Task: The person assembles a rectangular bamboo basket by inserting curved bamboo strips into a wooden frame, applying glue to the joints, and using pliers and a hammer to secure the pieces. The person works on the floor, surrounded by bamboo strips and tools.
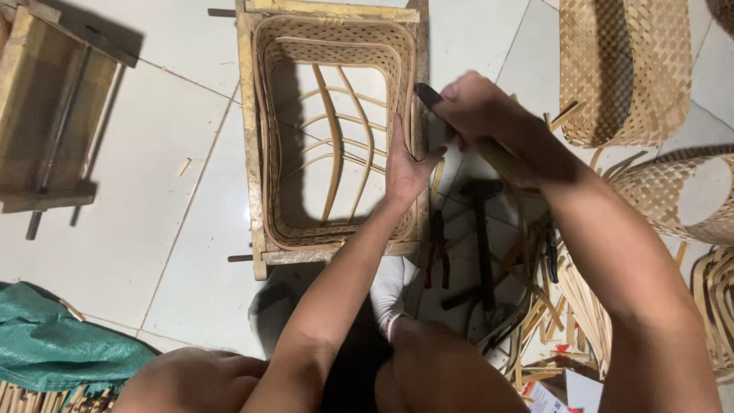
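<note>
Head view, looking straight down on a white tiled floor (pixel 130 229). We note items from left to right.

Far left, bottom: a green cloth (pixel 53 344) lies bunched, with thin bamboo sticks (pixel 46 399) showing under its lower edge. Far left, top: a wooden frame (pixel 42 115) with a metal rod running through it rests on the floor.

Centre: a woven bamboo basket (pixel 336 46) sits inside a rectangular wooden mould (pixel 251 153), open side up. Its walls are woven; its bottom shows only a few curved strips with tile visible between them.

Our left hand (pixel 404 164) lies flat against the basket's right wall, fingers extended and pressed together, thumb spread toward the mould's right rail. It clamps nothing; it only presses on the rim.

Our right hand (pixel 478 107) is just right of that rail, fingers curled tight around a dark-handled tool (pixel 427 95). The tool's tip points toward the basket's upper right rim. We cannot tell the tool's kind; motion blur hides the rest.

On the floor below the hands: red-handled pliers (pixel 437 256) and, beside them, a black hammer (pixel 480 229). Further right, loose bamboo strips (pixel 569 298) lie in a pile.

Far right: 2 more woven baskets, 1 tall at the top (pixel 623 69) and 1 on its side lower down (pixel 665 195).
</note>
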